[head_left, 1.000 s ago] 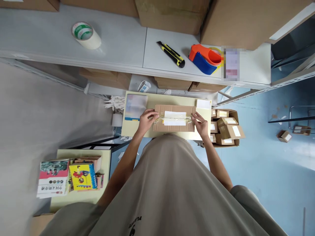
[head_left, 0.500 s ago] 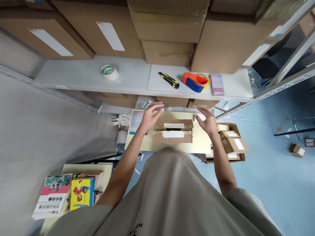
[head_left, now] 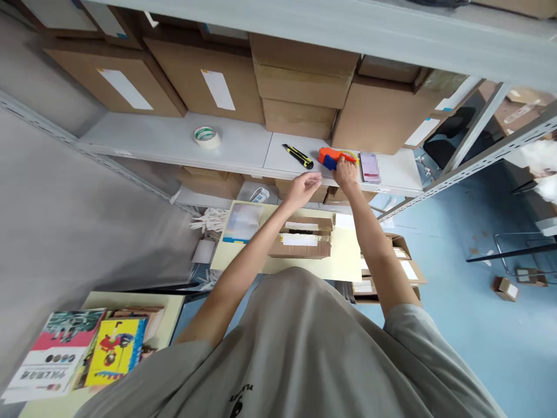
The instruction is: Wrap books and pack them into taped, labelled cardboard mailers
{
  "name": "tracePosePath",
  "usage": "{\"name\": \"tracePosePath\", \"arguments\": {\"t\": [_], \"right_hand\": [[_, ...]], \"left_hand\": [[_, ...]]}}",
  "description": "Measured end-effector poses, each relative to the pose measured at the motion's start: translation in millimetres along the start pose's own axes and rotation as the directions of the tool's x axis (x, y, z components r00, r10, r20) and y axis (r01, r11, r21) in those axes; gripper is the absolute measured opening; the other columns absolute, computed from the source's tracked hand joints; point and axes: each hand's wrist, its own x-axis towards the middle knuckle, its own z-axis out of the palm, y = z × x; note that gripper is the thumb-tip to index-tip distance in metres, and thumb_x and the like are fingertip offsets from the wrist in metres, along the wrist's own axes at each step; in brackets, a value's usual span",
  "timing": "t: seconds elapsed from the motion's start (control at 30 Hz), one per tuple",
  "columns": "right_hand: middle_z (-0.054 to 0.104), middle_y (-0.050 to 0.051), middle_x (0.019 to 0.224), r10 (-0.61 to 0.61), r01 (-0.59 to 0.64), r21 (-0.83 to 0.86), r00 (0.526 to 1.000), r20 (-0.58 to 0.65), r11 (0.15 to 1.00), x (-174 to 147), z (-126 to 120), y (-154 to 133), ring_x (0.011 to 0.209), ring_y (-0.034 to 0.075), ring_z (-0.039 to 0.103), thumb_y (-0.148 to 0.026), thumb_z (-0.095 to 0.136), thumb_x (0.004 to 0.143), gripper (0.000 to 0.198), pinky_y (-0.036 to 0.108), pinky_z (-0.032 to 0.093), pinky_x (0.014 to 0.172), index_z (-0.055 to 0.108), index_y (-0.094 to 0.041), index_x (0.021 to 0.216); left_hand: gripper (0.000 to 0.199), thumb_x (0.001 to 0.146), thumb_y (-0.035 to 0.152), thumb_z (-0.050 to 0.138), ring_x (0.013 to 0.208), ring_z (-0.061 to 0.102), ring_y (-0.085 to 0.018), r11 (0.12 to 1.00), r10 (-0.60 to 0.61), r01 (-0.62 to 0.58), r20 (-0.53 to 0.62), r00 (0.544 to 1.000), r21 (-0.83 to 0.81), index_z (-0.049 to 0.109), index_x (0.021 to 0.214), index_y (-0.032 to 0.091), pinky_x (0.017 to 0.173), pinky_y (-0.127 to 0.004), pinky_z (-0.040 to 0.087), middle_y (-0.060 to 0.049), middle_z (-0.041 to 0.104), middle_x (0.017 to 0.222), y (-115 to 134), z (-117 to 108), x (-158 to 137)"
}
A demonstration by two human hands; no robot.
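On the grey shelf, an orange and blue tape dispenser (head_left: 329, 157) with a yellow roll is under the fingers of my right hand (head_left: 346, 173), which close around its near side. My left hand (head_left: 303, 190) hovers by the shelf's front edge, fingers stretched out and holding nothing. Just beyond it lies a black and yellow utility knife (head_left: 298, 156). Below my forearms, a cardboard box (head_left: 300, 251) with white labels and clear tape sits on the pale yellow table (head_left: 348, 258); a dark gap shows between its top flaps.
A white tape roll (head_left: 207, 137) and a purple packet (head_left: 369, 167) lie on the shelf (head_left: 143, 139), with large cartons (head_left: 383, 110) behind. A clear folder (head_left: 242, 222) is on the table. Small boxes (head_left: 409, 271) stand right, books (head_left: 115, 351) lower left.
Both hands have moved up from beside the cardboard box to the shelf. My right hand has taken hold of the tape dispenser. The view has shifted, showing more of the upper shelf.
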Motion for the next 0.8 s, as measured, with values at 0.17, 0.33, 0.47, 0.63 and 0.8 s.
{"name": "tracePosePath", "arguments": {"t": [0.17, 0.33, 0.47, 0.63, 0.8], "right_hand": [[0.08, 0.032, 0.14, 0.014, -0.007, 0.216, 0.999, -0.033, 0.976, -46, -4, 10, 0.134, 0.049, 0.077, -0.067, 0.07, 0.11, 0.075, 0.064, 0.057, 0.123, 0.057, -0.008, 0.155], [0.076, 0.01, 0.104, -0.012, 0.035, 0.759, 0.999, -0.036, 0.65, -140, 13, -4, 0.1, 0.032, 0.075, -0.101, 0.077, 0.083, 0.085, 0.052, 0.067, 0.1, 0.058, -0.026, 0.118], [0.08, 0.008, 0.11, -0.096, 0.018, 0.907, 0.995, 0.025, 0.421, -201, 14, -35, 0.105, 0.028, 0.076, -0.099, 0.079, 0.085, 0.079, 0.045, 0.065, 0.101, 0.059, -0.029, 0.114], [0.081, 0.008, 0.111, -0.143, -0.019, 0.905, 0.986, 0.088, 0.424, -227, 6, -63, 0.108, 0.029, 0.076, -0.099, 0.078, 0.087, 0.081, 0.047, 0.066, 0.105, 0.064, -0.028, 0.125], [0.078, 0.009, 0.116, -0.207, -0.018, 0.859, 0.968, 0.144, 0.512, -231, 14, -81, 0.107, 0.029, 0.073, -0.103, 0.073, 0.088, 0.089, 0.045, 0.068, 0.1, 0.064, -0.028, 0.135]], "left_hand": [[0.042, 0.106, 0.047, 0.08, 0.127, 0.085, -0.035, 0.992, -0.098, 0.093, -0.062, 0.993, -0.082, 0.08, 0.133, 0.014, 0.119, -0.054, 0.067, -0.021, 0.088, 0.133, -10, 11, -43], [0.045, 0.107, 0.058, 0.078, 0.118, 0.086, -0.029, 0.989, -0.075, 0.057, -0.136, 0.988, -0.133, 0.078, 0.129, 0.019, 0.108, -0.045, 0.07, -0.017, 0.088, 0.128, 1, 21, -105], [0.041, 0.106, 0.061, 0.081, 0.102, 0.083, -0.023, 0.994, -0.042, 0.015, -0.249, 0.968, -0.107, 0.072, 0.114, 0.022, 0.095, -0.036, 0.069, -0.011, 0.085, 0.115, 18, 20, -143], [0.03, 0.11, 0.052, 0.076, 0.091, 0.08, -0.02, 0.996, -0.08, 0.066, -0.284, 0.955, -0.059, 0.072, 0.117, 0.023, 0.085, -0.032, 0.065, -0.007, 0.083, 0.107, 25, 3, -172], [0.025, 0.111, 0.046, 0.069, 0.077, 0.074, -0.016, 0.996, -0.079, 0.069, -0.219, 0.972, -0.052, 0.074, 0.116, 0.023, 0.07, -0.029, 0.055, -0.006, 0.083, 0.107, 26, -17, -193]]}}
